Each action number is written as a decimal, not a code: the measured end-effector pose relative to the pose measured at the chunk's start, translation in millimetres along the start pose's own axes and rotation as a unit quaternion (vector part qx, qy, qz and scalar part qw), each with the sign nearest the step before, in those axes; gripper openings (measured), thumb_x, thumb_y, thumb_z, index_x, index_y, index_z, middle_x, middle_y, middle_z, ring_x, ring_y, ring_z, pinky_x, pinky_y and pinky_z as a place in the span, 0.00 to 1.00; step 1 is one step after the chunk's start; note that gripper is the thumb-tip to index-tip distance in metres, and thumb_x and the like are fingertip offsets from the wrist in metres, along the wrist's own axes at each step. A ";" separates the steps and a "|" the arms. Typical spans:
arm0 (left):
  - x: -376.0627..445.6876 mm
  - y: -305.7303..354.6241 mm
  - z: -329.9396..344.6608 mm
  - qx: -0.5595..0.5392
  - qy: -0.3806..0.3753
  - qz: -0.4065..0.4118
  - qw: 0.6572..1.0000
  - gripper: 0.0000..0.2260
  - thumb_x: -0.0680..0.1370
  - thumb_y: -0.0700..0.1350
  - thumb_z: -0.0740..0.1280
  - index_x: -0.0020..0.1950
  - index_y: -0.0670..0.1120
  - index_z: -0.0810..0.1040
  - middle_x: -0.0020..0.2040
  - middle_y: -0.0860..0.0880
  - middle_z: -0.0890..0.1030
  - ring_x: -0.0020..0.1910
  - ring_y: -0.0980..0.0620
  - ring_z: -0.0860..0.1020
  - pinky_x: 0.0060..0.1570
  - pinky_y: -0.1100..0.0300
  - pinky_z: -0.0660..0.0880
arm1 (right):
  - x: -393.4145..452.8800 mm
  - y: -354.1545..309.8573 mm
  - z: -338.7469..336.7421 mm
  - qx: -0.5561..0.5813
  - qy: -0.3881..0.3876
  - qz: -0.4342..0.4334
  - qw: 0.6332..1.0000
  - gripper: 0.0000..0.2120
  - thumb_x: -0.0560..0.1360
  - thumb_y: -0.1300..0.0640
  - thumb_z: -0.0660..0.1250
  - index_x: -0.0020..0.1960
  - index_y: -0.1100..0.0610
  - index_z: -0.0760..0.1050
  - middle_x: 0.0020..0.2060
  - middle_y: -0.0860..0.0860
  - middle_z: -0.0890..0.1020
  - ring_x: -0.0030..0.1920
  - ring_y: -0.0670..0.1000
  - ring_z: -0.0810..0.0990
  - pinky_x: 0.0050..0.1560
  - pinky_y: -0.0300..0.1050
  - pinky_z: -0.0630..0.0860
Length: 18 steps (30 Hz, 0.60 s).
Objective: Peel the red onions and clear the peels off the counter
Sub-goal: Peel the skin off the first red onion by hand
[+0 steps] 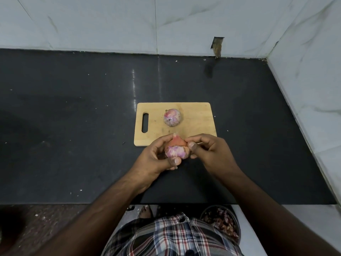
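Note:
I hold a partly peeled red onion (pixel 176 149) just above the black counter, in front of the near edge of the wooden cutting board (pixel 195 126). Its lower half shows purple-white flesh and its top still carries orange-pink skin. My left hand (pixel 156 159) cups the onion from the left and below. My right hand (pixel 208 150) pinches the loose skin at the onion's right side between thumb and fingers. A second red onion (pixel 172 117), peeled to pale purple, rests on the middle of the board.
The black counter (pixel 73 126) runs to white marble walls at the back and right. A round bowl of onion peels (pixel 224 221) sits below the counter's front edge at the lower right. Small white flecks dot the counter.

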State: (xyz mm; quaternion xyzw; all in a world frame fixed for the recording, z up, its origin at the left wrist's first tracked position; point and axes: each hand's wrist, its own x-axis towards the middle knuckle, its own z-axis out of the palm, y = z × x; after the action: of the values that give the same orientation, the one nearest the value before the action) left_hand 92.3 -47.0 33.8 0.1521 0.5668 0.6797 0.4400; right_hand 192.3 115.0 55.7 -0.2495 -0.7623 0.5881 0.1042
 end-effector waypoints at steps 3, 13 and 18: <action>2.8 -3.3 0.6 0.020 0.008 0.009 1.000 0.30 0.68 0.38 0.78 0.68 0.53 0.76 0.58 0.48 0.82 0.51 0.53 0.82 0.44 0.57 0.80 | 0.1 -0.6 0.1 -0.008 -0.012 0.012 1.000 0.07 0.78 0.57 0.68 0.54 0.50 0.82 0.45 0.47 0.86 0.44 0.49 0.85 0.47 0.55 0.83; 10.1 -13.4 -3.9 0.039 0.000 0.017 0.999 0.29 0.70 0.33 0.76 0.68 0.51 0.76 0.60 0.43 0.80 0.48 0.53 0.81 0.42 0.59 0.80 | -8.3 -7.8 4.2 -0.331 -0.007 -0.168 0.928 0.13 0.77 0.57 0.66 0.60 0.57 0.81 0.47 0.52 0.86 0.47 0.52 0.83 0.47 0.50 0.80; 11.3 -13.9 -7.2 0.043 -0.015 0.012 0.999 0.28 0.72 0.31 0.75 0.67 0.51 0.75 0.60 0.43 0.80 0.48 0.52 0.82 0.45 0.56 0.82 | -9.7 -3.8 9.9 -0.345 0.029 -0.149 0.926 0.10 0.77 0.55 0.66 0.55 0.55 0.82 0.42 0.50 0.84 0.42 0.50 0.80 0.43 0.50 0.79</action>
State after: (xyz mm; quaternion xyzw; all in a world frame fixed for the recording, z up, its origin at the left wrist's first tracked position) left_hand 86.7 -43.3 15.7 0.1876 0.5875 0.6573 0.4332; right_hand 195.2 101.1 57.8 -0.1706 -0.9432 0.2587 0.1199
